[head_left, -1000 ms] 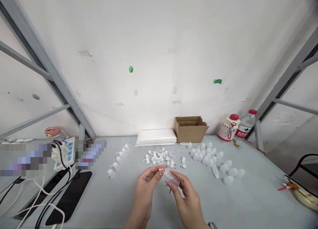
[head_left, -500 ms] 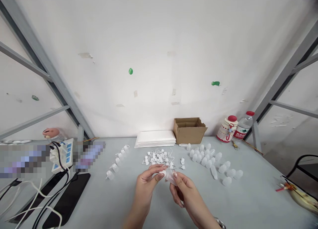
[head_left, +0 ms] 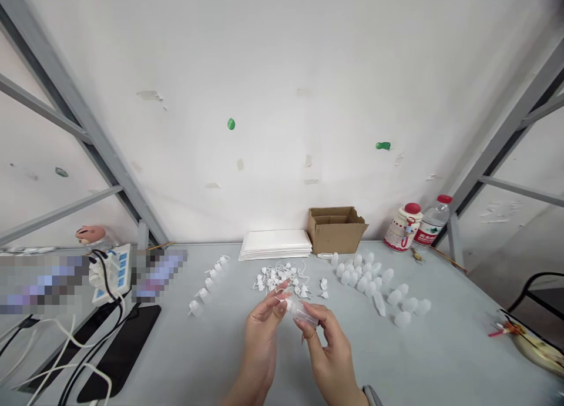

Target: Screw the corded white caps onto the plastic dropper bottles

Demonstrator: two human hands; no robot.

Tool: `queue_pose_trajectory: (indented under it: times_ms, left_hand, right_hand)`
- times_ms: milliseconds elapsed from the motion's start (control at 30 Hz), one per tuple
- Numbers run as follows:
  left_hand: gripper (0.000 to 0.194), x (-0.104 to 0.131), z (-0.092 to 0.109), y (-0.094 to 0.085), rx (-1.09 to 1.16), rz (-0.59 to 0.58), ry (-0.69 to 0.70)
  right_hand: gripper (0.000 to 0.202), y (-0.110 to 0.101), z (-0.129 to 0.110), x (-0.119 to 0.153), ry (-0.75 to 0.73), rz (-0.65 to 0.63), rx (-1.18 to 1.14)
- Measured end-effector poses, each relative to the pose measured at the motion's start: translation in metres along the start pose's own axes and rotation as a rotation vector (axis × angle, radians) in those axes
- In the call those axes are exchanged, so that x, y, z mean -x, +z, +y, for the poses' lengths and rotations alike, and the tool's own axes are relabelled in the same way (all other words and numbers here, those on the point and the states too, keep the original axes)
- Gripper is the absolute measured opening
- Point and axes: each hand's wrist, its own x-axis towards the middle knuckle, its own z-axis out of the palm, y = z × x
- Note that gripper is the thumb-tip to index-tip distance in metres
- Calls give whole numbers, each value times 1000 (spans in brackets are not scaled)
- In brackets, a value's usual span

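Note:
Low over the middle of the table, my left hand (head_left: 263, 326) pinches a small white cap (head_left: 285, 303) between thumb and fingers. The cap sits at the end of a small translucent plastic bottle (head_left: 305, 314), which my right hand (head_left: 331, 347) grips by its body. Whether the cap is fully seated I cannot tell. Just beyond my hands lies a pile of loose white caps (head_left: 275, 275) with thin straps. Several capped bottles (head_left: 204, 295) form a slanting row on the left. To the right, many similar translucent bottles (head_left: 362, 285) stand in a cluster, and one lies on its side.
At the back are a stack of white envelopes (head_left: 277, 240) and an open cardboard box (head_left: 337, 237). A cream jar (head_left: 402, 230) and a water bottle (head_left: 432, 224) stand back right. On the left lie a power strip (head_left: 112, 274), cables and a black slab (head_left: 121, 353).
My right hand has shifted its grip to the bottle's lower end and turned, so more of the bottle shows. My left hand stays on the cap, slightly lifted fingers.

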Motion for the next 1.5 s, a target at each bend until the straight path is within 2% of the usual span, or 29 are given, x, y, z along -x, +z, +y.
queue_pose_trajectory:
  times_ms: [133,300,367,533,633,700,767,933,1033,1200,1267,1400,1467,1500]
  left_hand:
    - [22,-3,-4,-2,-6,-12,63]
    - [22,-9,-7,-6,15,-90,87]
    - [23,-9,-5,-6,3,-115,51]
    - [26,-9,5,-7,-159,-83,64]
    - [20,-12,11,-10,-247,-142,100]
    - [19,-14,13,-12,-251,-204,69]
    - [20,-15,13,-13,-231,-220,22]
    - [25,-13,11,-12,-185,-56,11]
    - [24,-13,14,-13,-195,-67,-28]
    - [22,-15,21,-14,-228,-140,-85]
    - [24,-14,22,-15,-207,-160,-85]
    - [46,-12,21,-15,-38,-281,-53]
    - [67,-11,21,-14,-15,-342,-42]
    - [70,-11,20,-14,-32,-350,-37]
  right_hand:
    - [25,4,-8,-5,276,-12,-126]
    - [41,3,-22,-20,597,-293,-474]
    - [43,3,-23,-23,652,-333,-537]
    - [46,4,-18,-22,594,-243,-434]
    - [47,3,-18,-21,681,-314,-518]
    - [50,2,-18,-21,744,-387,-603]
    - [53,2,-18,-21,738,-407,-600]
    - [51,5,-15,-20,571,-204,-413]
    - [45,4,-13,-19,529,-169,-365]
    - [52,-1,-10,-20,724,-283,-451]
    - [54,-2,-10,-21,751,-294,-522]
    - [49,-1,-12,-20,773,-353,-734]
    - [45,0,-13,-19,802,-390,-828]
    - [44,0,-13,-19,811,-397,-856]
